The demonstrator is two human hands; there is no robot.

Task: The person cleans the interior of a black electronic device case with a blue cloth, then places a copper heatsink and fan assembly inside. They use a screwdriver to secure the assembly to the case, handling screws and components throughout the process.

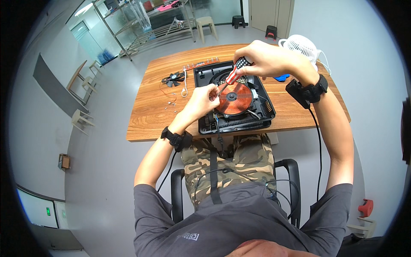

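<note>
An opened induction cooker base (pixel 269 113) in black plastic lies on the table, with a round copper coil (pixel 240 102) in its middle. My right hand (pixel 263 58) is wrapped round a screwdriver (pixel 232 77) with a red, white and dark star-patterned handle. The tool tilts, its shaft pointing down and left to the coil's upper left edge. There my left hand (pixel 201 102) has its fingertips pinched together beside the shaft's lower end. What those fingers hold, if anything, is too small to make out. Wires show at the coil's lower edge.
Left of the cooker base lie a black fan (pixel 173 79), a white cable (pixel 185 88), small loose parts (pixel 171 103) and an orange-red strip (pixel 201 64). At the back right stand a white desk fan (pixel 301 45) and a blue object (pixel 281 78). Cables hang from both wrist straps.
</note>
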